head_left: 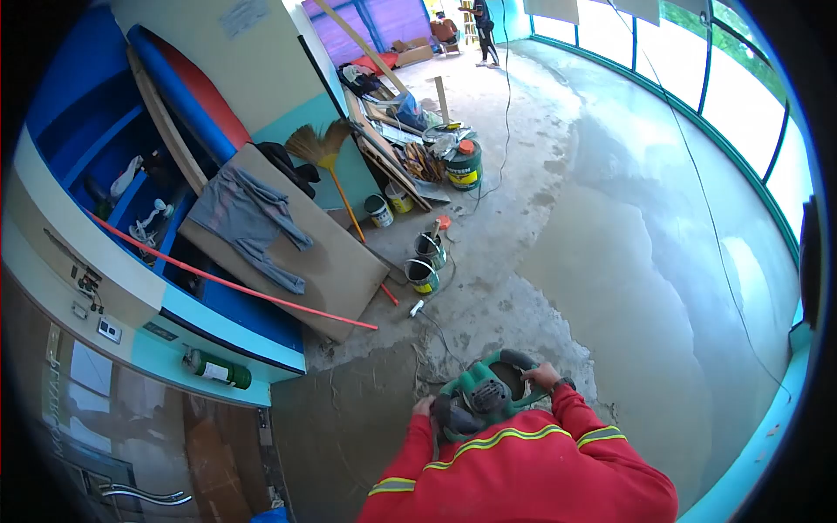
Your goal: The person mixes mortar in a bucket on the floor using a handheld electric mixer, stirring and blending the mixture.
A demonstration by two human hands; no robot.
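Observation:
Close below me is a green paddle mixer (486, 392), a power tool with a motor housing and black looped handles. My right hand (542, 376) is wrapped round the right side of its handle, with a dark watch on that wrist. On the other side, my left hand (425, 406) is closed on the left grip, its fingers partly hidden. I cannot see the mixer's lower end. Red sleeves with yellow reflective bands cover both arms. Around the tool lies rough grey floor (497, 318), with smooth wet-looking screed (623, 288) to the right.
Green buckets (422, 275) stand ahead, near a white plug connector (417, 308) on a cable. Left are a leaning board (331, 301) with grey trousers (247, 218), a broom (344, 196) and a red pole (261, 298). A person (484, 30) stands far back. A cable (697, 174) hangs at right.

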